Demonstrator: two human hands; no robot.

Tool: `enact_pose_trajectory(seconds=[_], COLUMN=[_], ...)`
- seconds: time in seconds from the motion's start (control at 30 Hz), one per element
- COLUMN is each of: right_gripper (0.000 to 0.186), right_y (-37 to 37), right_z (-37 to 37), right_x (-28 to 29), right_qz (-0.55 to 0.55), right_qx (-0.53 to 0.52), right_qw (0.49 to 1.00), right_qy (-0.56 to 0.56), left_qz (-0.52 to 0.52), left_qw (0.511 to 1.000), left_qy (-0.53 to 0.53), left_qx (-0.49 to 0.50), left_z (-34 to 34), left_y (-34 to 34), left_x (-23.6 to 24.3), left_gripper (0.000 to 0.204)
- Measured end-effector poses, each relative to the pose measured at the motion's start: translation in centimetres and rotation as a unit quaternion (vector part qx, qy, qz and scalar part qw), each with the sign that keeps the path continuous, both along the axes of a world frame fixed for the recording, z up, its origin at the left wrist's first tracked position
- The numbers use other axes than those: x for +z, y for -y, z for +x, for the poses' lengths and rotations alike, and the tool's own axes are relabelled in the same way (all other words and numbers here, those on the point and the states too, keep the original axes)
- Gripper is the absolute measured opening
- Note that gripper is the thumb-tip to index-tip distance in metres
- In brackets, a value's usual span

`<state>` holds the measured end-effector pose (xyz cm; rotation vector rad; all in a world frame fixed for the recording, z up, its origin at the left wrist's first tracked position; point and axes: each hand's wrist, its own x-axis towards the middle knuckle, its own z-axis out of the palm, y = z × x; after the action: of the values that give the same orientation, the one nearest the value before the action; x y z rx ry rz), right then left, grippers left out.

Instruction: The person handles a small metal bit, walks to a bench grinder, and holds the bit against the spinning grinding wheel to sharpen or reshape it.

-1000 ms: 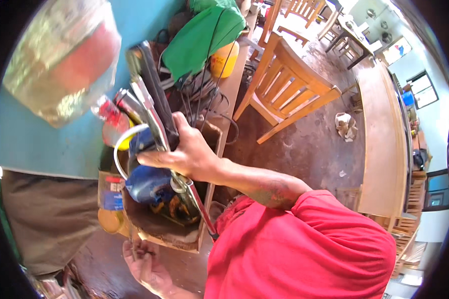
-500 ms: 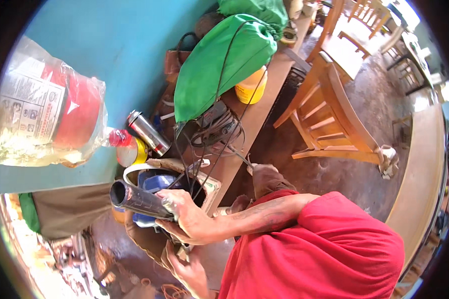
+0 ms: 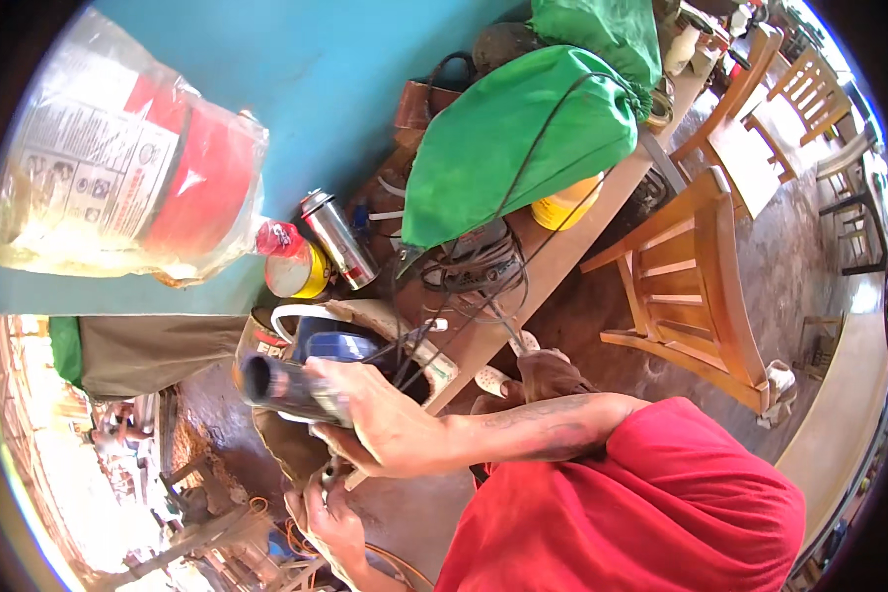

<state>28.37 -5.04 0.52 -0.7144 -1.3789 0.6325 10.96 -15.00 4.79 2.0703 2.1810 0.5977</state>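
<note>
My right hand (image 3: 390,419) is wrapped round a thick black tube (image 3: 291,387), whose hollow end faces left. Just below it, my left hand (image 3: 333,528) has its fingers curled at the near side of an open cardboard box (image 3: 276,449). A small greyish piece shows at those fingertips, but I cannot make out what it is. Inside the box sits a blue object (image 3: 337,345), partly covered by the tube and my right hand. Dark cords (image 3: 405,350) hang over the box's right side.
A green drawstring bag (image 3: 523,138), a silver spray can (image 3: 340,240), a yellow tin (image 3: 301,273) and a yellow tub (image 3: 567,202) crowd the bench. A plastic-wrapped red container (image 3: 197,187) is at the left by the blue wall. Wooden chairs (image 3: 696,291) stand to the right.
The whole view has shifted, so the bench and chairs appear farther right. My left hand appears lower and farther left. My right hand still grips the tube, which is smeared by motion.
</note>
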Motion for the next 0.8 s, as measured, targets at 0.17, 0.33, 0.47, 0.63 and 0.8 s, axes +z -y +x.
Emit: enact_pose_trajectory(seconds=[0.17, 0.33, 0.47, 0.63, 0.8], right_gripper=[0.078, 0.078, 0.08, 0.063, 0.057], right_y=[-0.1, -1.7, -4.0, -4.0, -3.0], right_z=[-0.9, -1.9, -4.2, -3.4, -2.6], right_x=[0.6, 2.3, 3.3, 6.0, 3.6], right_qz=[-0.001, 0.001, -0.025, -0.02, 0.051], right_qx=[-0.024, -0.06, -0.008, -0.008, -0.002], right_qw=[1.0, 0.997, 1.0, 0.998, 0.999], right_qy=[-0.001, 0.054, -0.01, 0.058, 0.007], left_qz=[0.011, 0.04, 0.138, 0.024, -0.044], left_qw=[0.997, 0.992, 0.981, 0.975, 0.967], left_qy=[-0.032, 0.084, 0.11, 0.213, 0.216], left_qx=[-0.074, -0.081, -0.083, 0.061, -0.13], left_z=[-1.5, -3.4, -4.8, -5.5, -5.4], left_y=[-1.4, -3.3, -2.6, -2.9, -6.2], left_x=[1.6, 0.6, 2.0, 3.5, -0.7], left_gripper=[0.021, 0.022, 0.022, 0.015, 0.017])
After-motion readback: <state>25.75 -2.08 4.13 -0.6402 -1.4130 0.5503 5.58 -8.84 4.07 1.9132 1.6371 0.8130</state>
